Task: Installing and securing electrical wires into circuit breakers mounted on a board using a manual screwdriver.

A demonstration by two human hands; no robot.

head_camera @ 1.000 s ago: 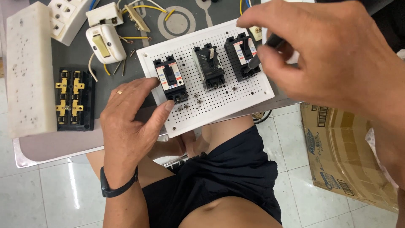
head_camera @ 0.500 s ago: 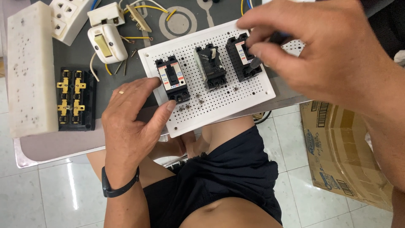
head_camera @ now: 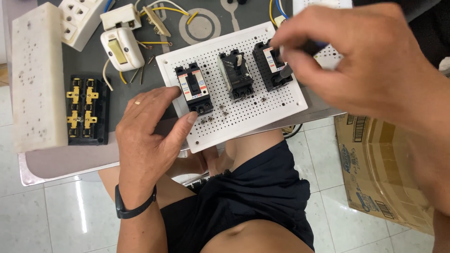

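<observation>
Now I see the white pegboard [head_camera: 243,117] overhanging the counter [head_camera: 70,159]; my left hand [head_camera: 147,136] presses it flat, fingers spread. Right hand [head_camera: 370,65] pinches a screwdriver [head_camera: 287,71], tip angled down-left onto the rightmost breaker [head_camera: 271,63].

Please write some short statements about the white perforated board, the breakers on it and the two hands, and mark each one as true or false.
1. Three black breakers sit on the white perforated board. True.
2. The left hand lifts the board high off the table. False: it rests on the board's left edge, beside the left breaker.
3. The right hand holds a dark tool against the right breaker. True.
4. The middle breaker is covered by the left hand. False: it lies uncovered between the other two.
5. A cardboard box stands on the floor at the right. True.
</observation>
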